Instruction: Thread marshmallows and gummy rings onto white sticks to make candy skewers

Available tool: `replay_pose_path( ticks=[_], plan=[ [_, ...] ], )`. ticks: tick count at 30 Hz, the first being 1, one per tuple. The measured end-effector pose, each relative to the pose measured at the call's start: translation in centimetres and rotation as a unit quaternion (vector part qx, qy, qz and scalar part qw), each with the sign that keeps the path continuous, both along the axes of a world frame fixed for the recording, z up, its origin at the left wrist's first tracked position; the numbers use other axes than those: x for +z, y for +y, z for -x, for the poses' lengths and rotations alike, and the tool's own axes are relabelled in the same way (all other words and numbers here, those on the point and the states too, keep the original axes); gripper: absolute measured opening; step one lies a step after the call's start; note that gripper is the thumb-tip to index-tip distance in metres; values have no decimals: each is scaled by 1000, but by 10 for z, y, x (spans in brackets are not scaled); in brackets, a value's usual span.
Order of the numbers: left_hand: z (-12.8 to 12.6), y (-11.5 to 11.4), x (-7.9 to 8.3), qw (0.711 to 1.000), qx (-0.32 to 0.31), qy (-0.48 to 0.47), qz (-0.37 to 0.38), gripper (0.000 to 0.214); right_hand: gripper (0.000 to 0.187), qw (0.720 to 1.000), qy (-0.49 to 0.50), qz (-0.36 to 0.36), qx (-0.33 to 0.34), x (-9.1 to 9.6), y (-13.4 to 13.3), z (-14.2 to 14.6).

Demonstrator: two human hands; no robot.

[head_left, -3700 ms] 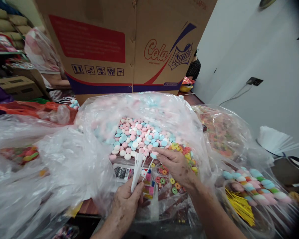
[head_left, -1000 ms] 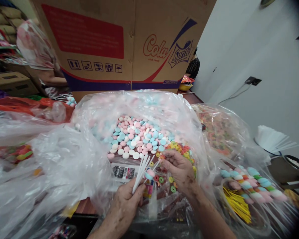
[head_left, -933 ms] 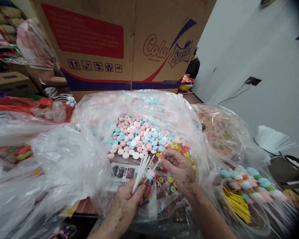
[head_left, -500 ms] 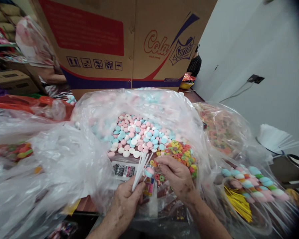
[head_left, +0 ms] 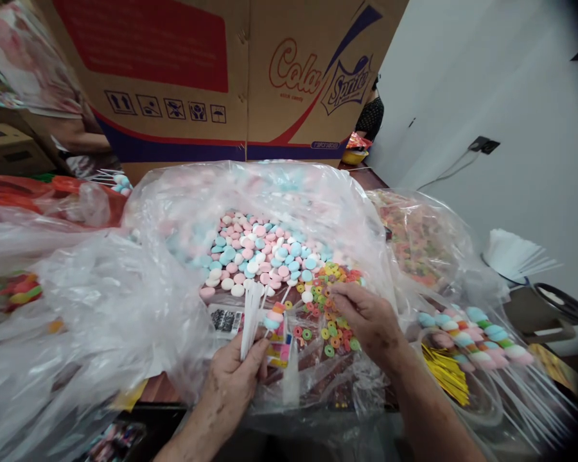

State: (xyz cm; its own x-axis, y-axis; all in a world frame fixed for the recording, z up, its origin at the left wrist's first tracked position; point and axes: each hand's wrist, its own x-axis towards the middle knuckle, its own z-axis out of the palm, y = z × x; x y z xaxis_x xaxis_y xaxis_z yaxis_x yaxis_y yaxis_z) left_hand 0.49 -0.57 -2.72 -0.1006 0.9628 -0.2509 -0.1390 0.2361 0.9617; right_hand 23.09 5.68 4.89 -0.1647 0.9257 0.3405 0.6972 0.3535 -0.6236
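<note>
Nearest the viewer, the left hand (head_left: pixel 234 378) grips a fanned bundle of white sticks (head_left: pixel 250 317), fingers pressed together around their lower ends; one stick carries a blue and pink candy (head_left: pixel 272 319) partway up. Just beside it to the right, the right hand (head_left: pixel 368 317) reaches into a scatter of small colourful ring candies (head_left: pixel 330 317), fingers pinching at them, though what they grip is too small to tell.

The sticks splay loosely, so a slackened grip could probably let some slide out, and the threaded candy may slip down. The ring candies lie near the front edge of the clear plastic bag (head_left: pixel 183 212); a nudge might roll some off the counter.

Room is tight. Bags crowd both sides. At right, finished candy skewers (head_left: pixel 472 330) lie close to the right forearm. Beyond, a heap of pastel disc candies (head_left: pixel 255 250), then a tall cardboard box (head_left: pixel 212 77) walls the back.
</note>
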Motion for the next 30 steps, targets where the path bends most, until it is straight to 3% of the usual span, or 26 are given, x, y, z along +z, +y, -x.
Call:
replay_pose_path(
  ticks=[3, 6, 9, 12, 16, 19, 22, 26, 30],
  plan=[
    [1, -1, 8, 1000, -10, -15, 15, 32, 21, 988, -140, 24, 52, -6, -4, -2],
    [1, -2, 13, 999, -16, -38, 31, 32, 20, 953, -300, 5, 46, -14, -9, 9],
    [1, -1, 14, 999, -12, -33, 35, 34, 20, 920, -389, -38, 29, -22, -11, 21],
    [1, 0, 14, 999, -9, -21, 31, 34, 20, 916, -396, -55, 26, -28, -12, 26],
    [1, 1, 19, 999, -19, -23, 30, 36, 18, 927, -366, -34, 77, -30, -14, 23],
    [0, 1, 21, 998, -14, -30, 49, 40, 18, 943, -315, -3, 105, -23, -10, 19],
    [0, 1, 20, 998, -18, -30, 47, 40, 17, 951, -301, -15, 75, -13, -1, 18],
    [-1, 2, 22, 997, -11, -46, 57, 45, 18, 924, -376, -16, 60, -3, 5, 25],
    [-2, 3, 27, 997, -2, -53, 58, 45, 14, 903, -415, 2, 109, -3, 1, 34]
  ],
)
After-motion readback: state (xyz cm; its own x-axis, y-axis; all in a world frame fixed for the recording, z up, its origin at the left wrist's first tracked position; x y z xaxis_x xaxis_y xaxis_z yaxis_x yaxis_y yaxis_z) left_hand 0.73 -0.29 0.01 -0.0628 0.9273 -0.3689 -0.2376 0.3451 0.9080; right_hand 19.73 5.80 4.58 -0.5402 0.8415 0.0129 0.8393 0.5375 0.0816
